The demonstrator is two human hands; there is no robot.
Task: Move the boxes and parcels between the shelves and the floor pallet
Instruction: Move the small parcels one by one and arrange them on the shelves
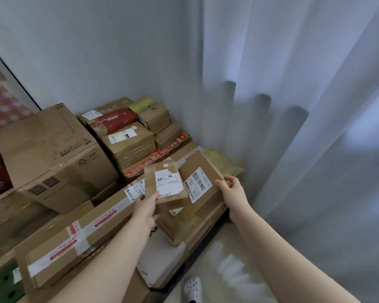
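Note:
My left hand (pixel 147 207) grips the near end of a small brown parcel (pixel 165 182) with a white label, held tilted above the pile. My right hand (pixel 230 186) holds the right edge of a larger flat cardboard box (pixel 200 189) with a barcode label, which lies just right of the small parcel. Both sit over a stack of cardboard boxes on the floor. Under my left forearm lies a long flat box (pixel 85 235) with red and white tape.
A big cardboard box (pixel 50 154) stands at the left. Further back are smaller taped boxes (pixel 129 143) and a red one (pixel 114 121). White curtains (pixel 293 106) hang close on the right. A white shoe (pixel 192 287) shows on the pale floor.

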